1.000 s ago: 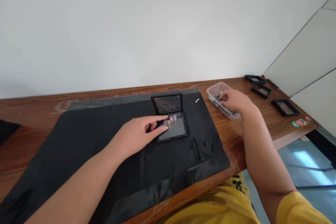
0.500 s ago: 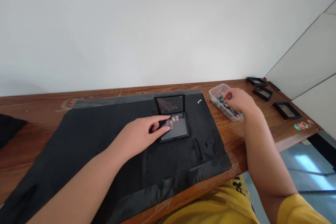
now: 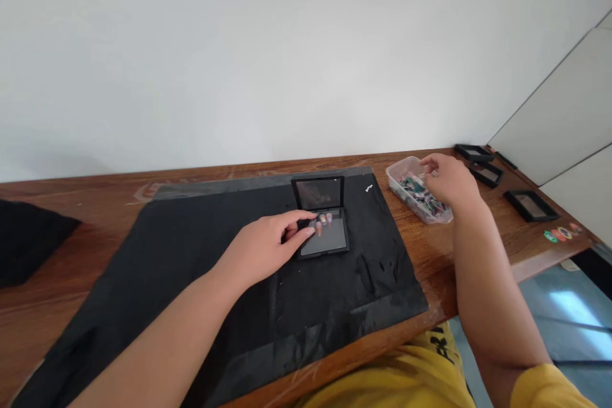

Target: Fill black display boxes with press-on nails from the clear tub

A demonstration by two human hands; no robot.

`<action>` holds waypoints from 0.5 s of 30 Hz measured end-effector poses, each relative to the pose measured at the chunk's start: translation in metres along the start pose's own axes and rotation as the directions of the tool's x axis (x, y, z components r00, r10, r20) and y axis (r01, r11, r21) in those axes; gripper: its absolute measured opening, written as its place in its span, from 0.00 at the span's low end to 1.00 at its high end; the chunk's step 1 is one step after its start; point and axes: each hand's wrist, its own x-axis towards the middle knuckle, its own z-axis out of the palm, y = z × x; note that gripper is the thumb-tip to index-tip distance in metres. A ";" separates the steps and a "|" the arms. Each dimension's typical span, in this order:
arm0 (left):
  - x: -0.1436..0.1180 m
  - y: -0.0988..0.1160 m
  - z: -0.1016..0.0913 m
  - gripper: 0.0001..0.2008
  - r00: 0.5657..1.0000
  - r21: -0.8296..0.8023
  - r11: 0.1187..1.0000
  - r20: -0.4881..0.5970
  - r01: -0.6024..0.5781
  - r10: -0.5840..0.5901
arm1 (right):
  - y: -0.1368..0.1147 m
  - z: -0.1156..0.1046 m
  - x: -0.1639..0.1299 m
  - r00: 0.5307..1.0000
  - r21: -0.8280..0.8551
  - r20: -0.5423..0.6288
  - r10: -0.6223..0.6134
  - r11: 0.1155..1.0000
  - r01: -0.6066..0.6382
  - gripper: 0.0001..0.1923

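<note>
Fingers of the left hand (image 3: 261, 248) rest on the near left corner of the open case (image 3: 324, 223), thumb and forefinger narrow and pressing its base rather than gripping it. The case sits at centre frame on the black mat (image 3: 201, 280), and a few coloured nails (image 3: 324, 221) lie in a short row along the back of its grey base, close to the hinge.

The right hand (image 3: 449, 180) hovers over the clear tub (image 3: 417, 190) in the right of the frame, fingers curled and close together above the small mixed pieces; whether one is pinched between them I cannot tell, the view being too small.

A good pick, to my judgement, calls for lifting a single piece cleanly by its edges with the fingertips, keeping the tub from sliding on the wooden table (image 3: 95, 210), while the left hand pins the case flat so the row is not jogged.

The case's lid stands nearly upright, its inner face turned toward the person; its hinge line runs left to right across the frame. The nails' long axes run roughly front to back, crosswise to their row, though which end is the tip is hard to make out.

Black frames (image 3: 530, 204) lie at the far right.
</note>
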 end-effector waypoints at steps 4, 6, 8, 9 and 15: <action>0.000 -0.001 0.000 0.28 1.000 0.007 1.000 0.003 0.007 -0.007 | -0.002 -0.002 -0.002 0.999 0.033 -0.047 -0.026 0.999 0.028 0.25; 0.000 -0.001 0.001 0.28 1.000 0.007 1.000 0.003 0.017 -0.017 | -0.002 -0.002 -0.003 0.999 0.038 -0.032 -0.010 0.999 0.011 0.25; 0.000 -0.002 0.001 0.29 1.000 0.003 1.000 0.001 0.020 -0.020 | -0.002 -0.002 -0.003 1.000 0.051 -0.010 0.006 0.999 -0.005 0.23; 0.000 -0.002 0.001 0.30 1.000 -0.001 1.000 0.002 0.017 -0.017 | -0.003 -0.003 -0.003 1.000 0.066 -0.004 0.007 0.998 -0.007 0.22; 0.000 -0.003 -0.001 0.30 1.000 -0.019 1.000 0.016 -0.006 0.006 | -0.020 -0.001 -0.013 0.990 0.246 -0.032 -0.139 0.959 0.143 0.14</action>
